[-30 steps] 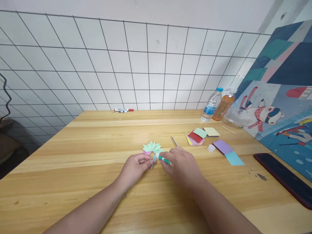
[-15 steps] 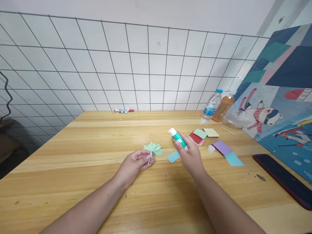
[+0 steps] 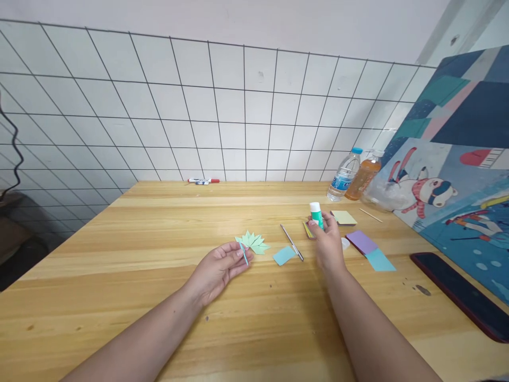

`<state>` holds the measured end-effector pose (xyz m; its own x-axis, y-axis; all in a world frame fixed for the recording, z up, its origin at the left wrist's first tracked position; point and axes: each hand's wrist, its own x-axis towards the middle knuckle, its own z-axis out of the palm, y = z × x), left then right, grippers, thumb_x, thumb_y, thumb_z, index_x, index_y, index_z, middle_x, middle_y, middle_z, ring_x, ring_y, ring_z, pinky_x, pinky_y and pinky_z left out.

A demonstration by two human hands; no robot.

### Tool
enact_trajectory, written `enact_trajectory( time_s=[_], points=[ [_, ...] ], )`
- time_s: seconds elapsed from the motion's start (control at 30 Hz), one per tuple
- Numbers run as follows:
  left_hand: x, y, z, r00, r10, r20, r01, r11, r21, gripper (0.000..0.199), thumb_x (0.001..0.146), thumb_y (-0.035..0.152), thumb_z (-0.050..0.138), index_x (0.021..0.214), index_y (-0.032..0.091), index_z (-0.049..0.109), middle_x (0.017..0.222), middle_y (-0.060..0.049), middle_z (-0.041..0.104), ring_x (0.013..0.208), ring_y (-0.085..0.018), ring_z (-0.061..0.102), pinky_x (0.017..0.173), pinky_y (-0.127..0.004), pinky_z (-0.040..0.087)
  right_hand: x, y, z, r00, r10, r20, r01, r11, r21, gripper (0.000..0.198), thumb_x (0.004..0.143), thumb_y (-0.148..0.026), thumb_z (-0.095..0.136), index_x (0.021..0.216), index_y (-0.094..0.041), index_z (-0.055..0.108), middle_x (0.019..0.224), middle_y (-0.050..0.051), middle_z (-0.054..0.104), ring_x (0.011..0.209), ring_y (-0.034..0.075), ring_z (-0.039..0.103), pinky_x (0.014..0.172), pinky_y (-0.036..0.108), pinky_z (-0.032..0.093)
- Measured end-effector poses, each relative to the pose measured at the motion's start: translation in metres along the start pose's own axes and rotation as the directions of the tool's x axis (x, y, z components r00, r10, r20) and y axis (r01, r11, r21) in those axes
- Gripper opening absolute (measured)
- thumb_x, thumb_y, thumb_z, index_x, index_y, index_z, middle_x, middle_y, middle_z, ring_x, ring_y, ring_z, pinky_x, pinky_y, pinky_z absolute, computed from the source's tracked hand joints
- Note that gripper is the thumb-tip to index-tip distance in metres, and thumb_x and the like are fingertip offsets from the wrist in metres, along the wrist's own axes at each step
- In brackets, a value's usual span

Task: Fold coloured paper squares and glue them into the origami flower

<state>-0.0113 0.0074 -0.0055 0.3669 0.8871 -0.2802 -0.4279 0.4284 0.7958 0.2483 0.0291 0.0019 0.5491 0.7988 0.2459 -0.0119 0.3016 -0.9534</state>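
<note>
My left hand [image 3: 222, 268] pinches a thin blue paper strip [image 3: 244, 253] between thumb and fingers. Just beyond its fingertips is a pale green folded paper leaf [image 3: 254, 243] with pointed tips; whether the fingers also grip it or it only lies behind them, I cannot tell. Wrapped round a green glue stick [image 3: 316, 215] is my right hand [image 3: 329, 241], and the stick's white end points up. Between the hands lie a small blue paper piece [image 3: 283, 255] and a slim silver pen [image 3: 292, 243]. A whitish cap [image 3: 345, 243] sits partly behind my right hand.
Paper squares in purple [image 3: 361, 242], blue [image 3: 380, 260] and cream [image 3: 344, 217] lie to the right, near a phone [image 3: 457, 294] and a thin stick [image 3: 371, 215]. Two bottles [image 3: 345, 175] stand at the back. Markers [image 3: 203, 181] rest by the tiled wall.
My right hand has moved right with the glue stick, which now stands more upright, uncovering the pen. The blue strip has tilted the other way in my left hand.
</note>
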Motion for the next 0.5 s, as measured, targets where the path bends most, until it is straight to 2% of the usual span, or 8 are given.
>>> enact_trajectory(
  time_s=[0.13, 0.23, 0.5],
  points=[
    [-0.001, 0.001, 0.002, 0.998, 0.005, -0.057, -0.006, 1.000, -0.014, 0.015, 0.077, 0.007, 0.065, 0.089, 0.014, 0.061, 0.091, -0.009, 0.072, 0.088, -0.016, 0.068, 0.081, -0.025, 0.055, 0.010, 0.010, -0.007, 0.996, 0.080, -0.030, -0.080, 0.997, -0.018, 0.039, 0.068, -0.039, 0.062, 0.102, -0.019, 0.058, 0.087, 0.000, 0.062, 0.082, 0.016, 0.058, 0.072, 0.027, 0.044],
    [-0.001, 0.002, 0.003, 0.996, 0.005, -0.089, -0.007, 1.000, -0.022, 0.014, 0.077, 0.004, 0.063, 0.087, 0.013, 0.060, 0.089, -0.009, 0.072, 0.087, -0.015, 0.068, 0.079, -0.023, 0.055, 0.012, 0.013, -0.008, 0.996, 0.078, -0.050, -0.078, 0.997, 0.002, 0.038, 0.068, -0.040, 0.062, 0.101, -0.020, 0.059, 0.082, -0.002, 0.060, 0.079, 0.014, 0.057, 0.069, 0.025, 0.043],
    [-0.002, 0.003, 0.002, 0.999, 0.034, -0.020, -0.034, 0.999, -0.019, 0.015, 0.075, 0.007, 0.067, 0.083, 0.015, 0.059, 0.087, -0.007, 0.073, 0.084, -0.013, 0.068, 0.078, -0.023, 0.055, 0.013, 0.016, -0.008, 0.999, 0.034, -0.041, -0.033, 0.999, 0.029, 0.034, 0.065, -0.037, 0.065, 0.092, -0.019, 0.057, 0.084, -0.001, 0.062, 0.077, 0.014, 0.057, 0.073, 0.028, 0.044]
  ],
)
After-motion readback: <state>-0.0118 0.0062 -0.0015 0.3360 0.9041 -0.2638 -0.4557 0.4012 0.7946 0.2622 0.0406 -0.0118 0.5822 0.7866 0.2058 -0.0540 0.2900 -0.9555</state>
